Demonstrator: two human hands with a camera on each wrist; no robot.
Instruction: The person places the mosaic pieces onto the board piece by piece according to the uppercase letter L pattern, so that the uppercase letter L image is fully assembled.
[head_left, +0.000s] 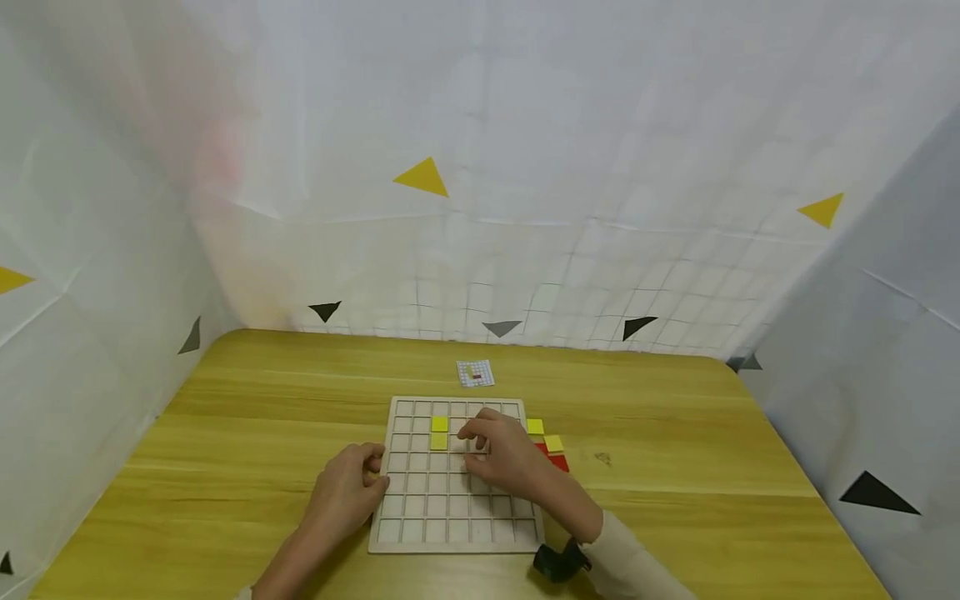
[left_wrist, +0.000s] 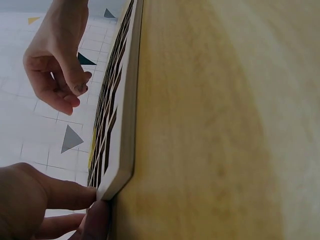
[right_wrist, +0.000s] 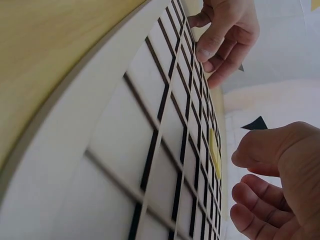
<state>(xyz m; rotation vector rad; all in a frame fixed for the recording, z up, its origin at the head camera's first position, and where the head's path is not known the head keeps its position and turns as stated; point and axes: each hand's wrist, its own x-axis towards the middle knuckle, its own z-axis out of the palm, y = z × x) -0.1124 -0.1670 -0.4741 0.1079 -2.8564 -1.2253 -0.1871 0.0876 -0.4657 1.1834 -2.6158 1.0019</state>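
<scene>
Grid board (head_left: pixel 455 547): flat on the wooden table (head_left: pixel 660 517), between the two hands.
Left hand (head_left: pixel 347 490): at the board's left edge, fingers bent, thumb and forefinger slightly parted and touching the rim; whether they pinch it cannot be told.
Right hand (head_left: pixel 504 454): above the far right part of the board, thumb and fingers loosely bent, a clear gap between them; nothing seen in the grip.
Placed yellow tiles (head_left: pixel 438 442): two, third column from the left, second and third rows from the far side.
Loose yellow tiles (head_left: pixel 553 443): two, by the right edge.
Red tiles (head_left: pixel 558 462): beside these, partly hidden by the right hand.
Printed card (head_left: pixel 476 373): beyond the far edge.
Black object (head_left: pixel 558 563): near right corner, beside the right sleeve (head_left: pixel 633 562).
</scene>
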